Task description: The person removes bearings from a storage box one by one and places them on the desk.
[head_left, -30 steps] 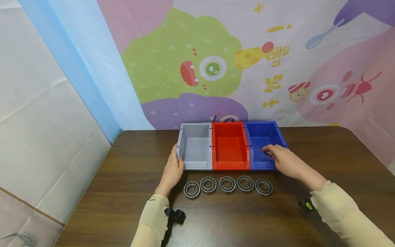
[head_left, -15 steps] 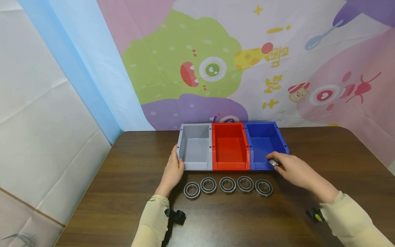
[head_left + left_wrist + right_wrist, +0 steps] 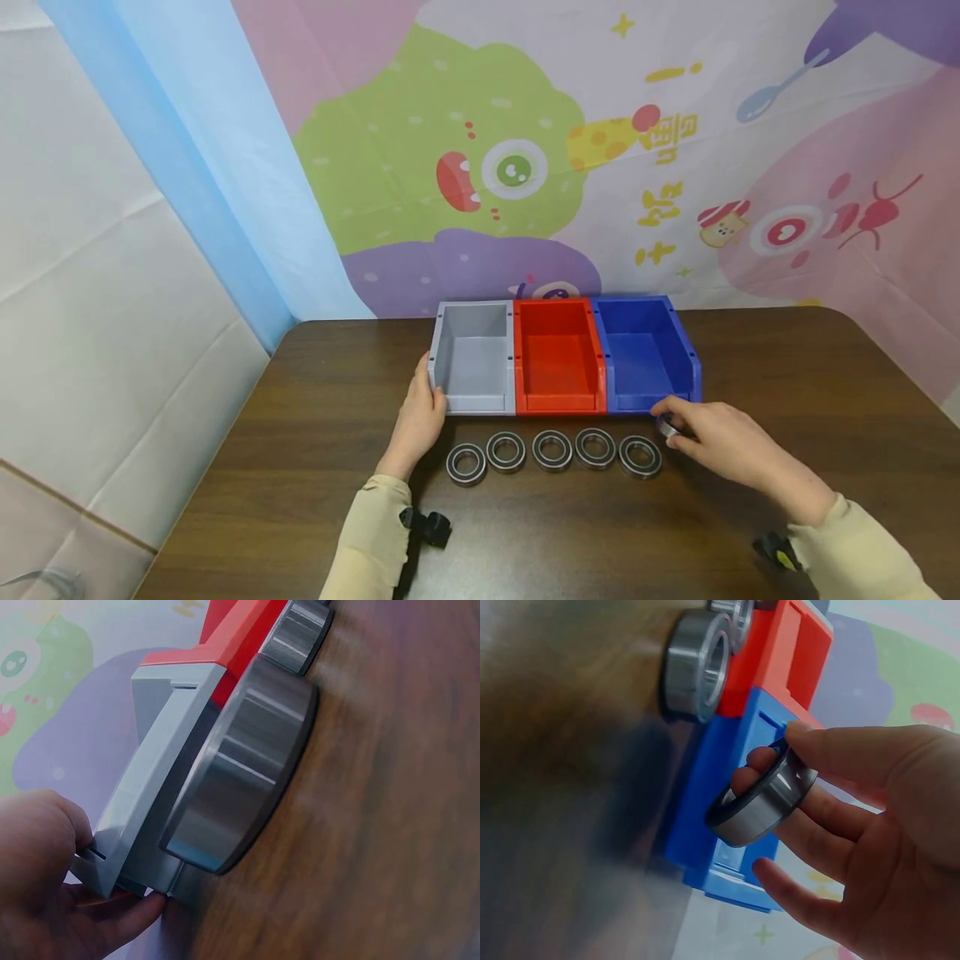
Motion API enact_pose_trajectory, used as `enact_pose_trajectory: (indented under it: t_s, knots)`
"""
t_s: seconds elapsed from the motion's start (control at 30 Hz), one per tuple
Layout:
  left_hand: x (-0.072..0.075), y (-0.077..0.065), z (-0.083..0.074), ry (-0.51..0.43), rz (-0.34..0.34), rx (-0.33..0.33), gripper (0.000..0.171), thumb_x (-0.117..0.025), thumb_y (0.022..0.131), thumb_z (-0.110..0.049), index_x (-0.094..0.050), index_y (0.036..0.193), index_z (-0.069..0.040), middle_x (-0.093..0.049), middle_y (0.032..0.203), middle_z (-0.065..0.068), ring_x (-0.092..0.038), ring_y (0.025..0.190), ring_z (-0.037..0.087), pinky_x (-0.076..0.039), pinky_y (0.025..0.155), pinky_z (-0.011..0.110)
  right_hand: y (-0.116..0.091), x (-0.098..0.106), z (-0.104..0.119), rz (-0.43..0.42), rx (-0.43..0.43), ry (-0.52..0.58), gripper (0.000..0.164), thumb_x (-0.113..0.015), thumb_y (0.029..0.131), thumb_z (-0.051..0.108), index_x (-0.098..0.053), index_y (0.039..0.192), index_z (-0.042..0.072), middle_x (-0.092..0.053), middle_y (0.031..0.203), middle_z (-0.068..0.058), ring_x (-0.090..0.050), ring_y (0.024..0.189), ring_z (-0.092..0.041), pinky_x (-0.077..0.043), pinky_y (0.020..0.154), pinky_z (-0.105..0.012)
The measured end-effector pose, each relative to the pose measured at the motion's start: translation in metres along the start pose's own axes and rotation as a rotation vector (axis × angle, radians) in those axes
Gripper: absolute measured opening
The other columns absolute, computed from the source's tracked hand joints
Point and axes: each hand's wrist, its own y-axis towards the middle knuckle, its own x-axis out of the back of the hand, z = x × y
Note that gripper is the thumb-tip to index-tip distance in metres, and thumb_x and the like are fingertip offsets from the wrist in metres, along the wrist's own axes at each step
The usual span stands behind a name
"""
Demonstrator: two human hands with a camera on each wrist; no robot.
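My right hand (image 3: 731,442) pinches a steel ball bearing (image 3: 761,802) with a dark seal, two fingertips poking through its bore. It is at the front right corner of the blue bin (image 3: 637,358). On the far left, my left hand (image 3: 416,417) grips the outer side of the grey bin (image 3: 472,367). In the left wrist view the thumb and fingers lie around that bin's corner. A red bin (image 3: 558,358) stands between the other two, side by side with them. Several more bearings (image 3: 552,450) lie flat in a row in front of the bins.
The bins stand at the back of a brown wooden table (image 3: 300,500), close to a cartoon-printed cloth (image 3: 510,108). A pale panel (image 3: 112,292) rises on the left. Black wrist camera mounts hang by both sleeves.
My right hand has drawn the bearing out of the blue bin, toward me and slightly right, past its front edge. My left hand stays on the grey bin.
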Motion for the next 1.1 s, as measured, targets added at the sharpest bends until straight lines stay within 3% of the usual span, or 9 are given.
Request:
enact_pose_trajectory:
  t_s: [0.23,0.63,1.1]
  knots:
    - [0.001,-0.001,-0.001,0.007,-0.005,-0.004,0.059,-0.043,0.089,-0.009,-0.019,0.143,-0.007,-0.043,0.129,0.026,-0.049,0.11,0.041,-0.041,0.086,0.053,-0.002,-0.008,0.001,0.031,-0.013,0.015,0.03,-0.068,0.078,0.019,-0.059,0.107,0.015,-0.055,0.071,0.012,-0.046,0.059,-0.002,-0.037,0.052,-0.027]
    - [0.001,-0.001,-0.001,0.01,-0.005,-0.009,0.059,-0.043,0.089,-0.008,-0.019,0.143,-0.007,-0.043,0.129,0.026,-0.05,0.109,0.041,-0.042,0.085,0.054,-0.002,-0.018,-0.001,0.084,-0.037,0.029,0.03,-0.069,0.077,0.02,-0.059,0.105,0.018,-0.054,0.073,0.011,-0.049,0.064,-0.004,-0.039,0.055,-0.029]
    - [0.0,0.0,0.0,0.012,-0.01,-0.019,0.059,-0.043,0.089,-0.008,-0.02,0.143,-0.007,-0.043,0.129,0.025,-0.05,0.109,0.04,-0.042,0.084,0.053,0.0,-0.022,-0.006,0.152,-0.089,0.045,0.033,-0.07,0.075,0.018,-0.059,0.106,0.016,-0.051,0.071,0.009,-0.044,0.06,-0.006,-0.036,0.054,-0.028]
